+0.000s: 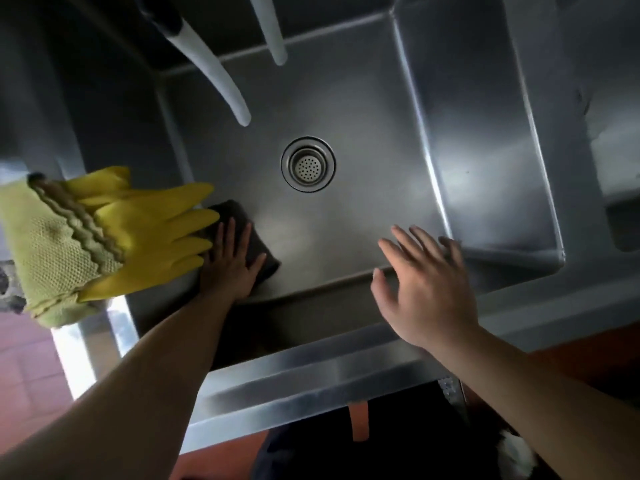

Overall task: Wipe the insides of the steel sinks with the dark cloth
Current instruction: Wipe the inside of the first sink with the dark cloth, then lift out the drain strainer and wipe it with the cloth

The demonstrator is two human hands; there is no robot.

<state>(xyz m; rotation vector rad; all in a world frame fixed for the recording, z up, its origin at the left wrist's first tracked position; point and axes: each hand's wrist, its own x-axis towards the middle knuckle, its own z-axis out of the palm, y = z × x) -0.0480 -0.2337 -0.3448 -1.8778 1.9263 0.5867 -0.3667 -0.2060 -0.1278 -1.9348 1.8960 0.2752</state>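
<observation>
I look straight down into a deep steel sink [374,109] with a round strainer drain [308,164] in the middle of its floor. The dark cloth [258,237] lies on the sink floor at the near left corner. My left hand [230,261] presses flat on the cloth, fingers straight, partly hidden by the yellow gloves. My right hand [424,289] hovers over the near wall of the sink, fingers spread, holding nothing.
Yellow rubber gloves [152,233] and a pale green mesh cloth [45,251] hang over the sink's left rim. Two pale spouts [221,74] reach over the basin from the back. A second steel basin [616,174] lies to the right. Red floor tiles show below.
</observation>
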